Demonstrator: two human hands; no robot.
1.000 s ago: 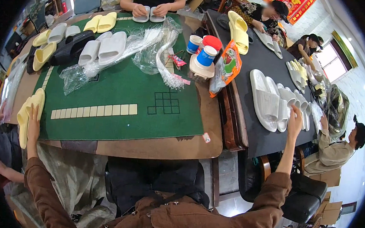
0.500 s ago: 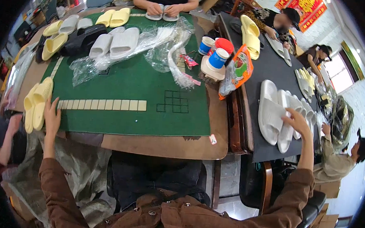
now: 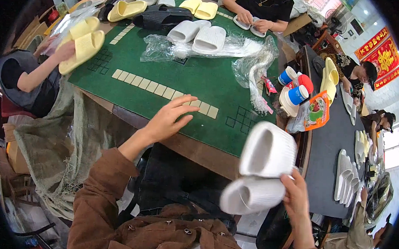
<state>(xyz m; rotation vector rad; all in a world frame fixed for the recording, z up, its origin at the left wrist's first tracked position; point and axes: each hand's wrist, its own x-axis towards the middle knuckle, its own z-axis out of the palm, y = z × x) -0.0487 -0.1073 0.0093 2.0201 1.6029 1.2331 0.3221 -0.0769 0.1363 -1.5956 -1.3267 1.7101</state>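
Note:
My right hand (image 3: 296, 197) grips a pair of white slide slippers (image 3: 269, 150), lifted off the tables in front of my right side. One slipper lies above the other, their ribbed straps facing right. My left hand (image 3: 169, 119) is empty, its fingers spread over the near edge of the green mat (image 3: 137, 98). Beneath those fingertips runs a row of cream tiles (image 3: 152, 86). At the left, a co-worker's hand (image 3: 66, 51) holds a pair of yellow slippers (image 3: 87, 45).
White slippers (image 3: 208, 38) and black slippers (image 3: 162, 19) lie beyond a plastic bag of white strips (image 3: 244, 48). Blue-and-white tubs (image 3: 296, 94) and an orange packet (image 3: 312, 112) stand at the table's right. More white slippers (image 3: 345, 175) rest on the dark table (image 3: 323, 176).
My right hand has picked up a white pair from the dark table and brought it left. My left hand has left the yellow pair, which a co-worker now holds. My view has turned.

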